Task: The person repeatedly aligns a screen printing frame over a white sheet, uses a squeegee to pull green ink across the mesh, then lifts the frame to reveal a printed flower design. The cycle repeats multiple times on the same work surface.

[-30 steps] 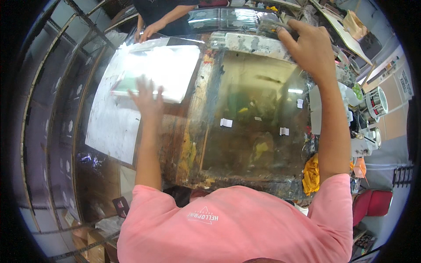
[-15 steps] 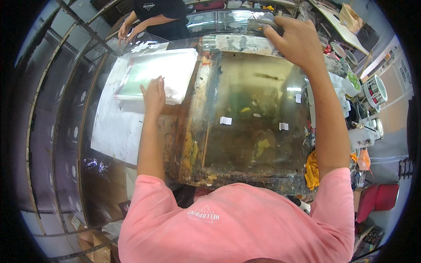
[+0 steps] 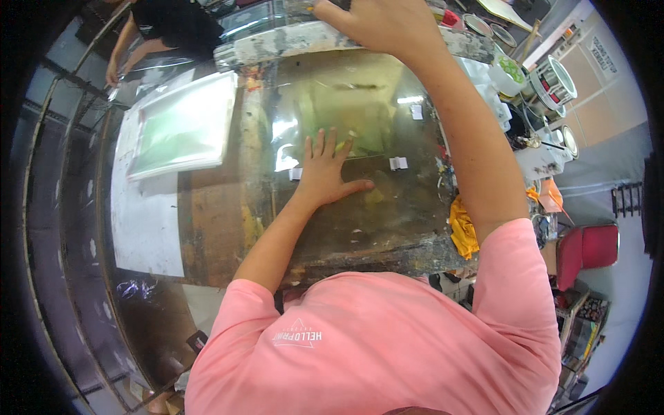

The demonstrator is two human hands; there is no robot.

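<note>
My left hand (image 3: 325, 166) lies flat with fingers spread on a clear plastic sheet (image 3: 285, 131), which covers part of the dark glassy work surface (image 3: 408, 221). Small white paper tabs (image 3: 399, 163) are stuck on that surface, one beside my left hand. At the top of the picture, my right hand (image 3: 377, 24) is curled at the paint-stained frame (image 3: 290, 43) beyond the work surface; some of its fingers are cut off by the picture's edge. A stack of clear sheets (image 3: 187, 128) rests on white paper (image 3: 145, 235) to the left.
Another person's hand (image 3: 114, 71) is at the far left by a clear sheet. White tubs and cans (image 3: 553, 83) crowd the right side, with a yellow cloth (image 3: 463, 228) at the table's edge. Metal racks (image 3: 66, 207) stand left, and a red chair (image 3: 588, 256) at right.
My left hand has moved right from the stack onto the work surface, where a clear sheet now lies under it. My right hand stays at the frame. The whole view has shifted.
</note>
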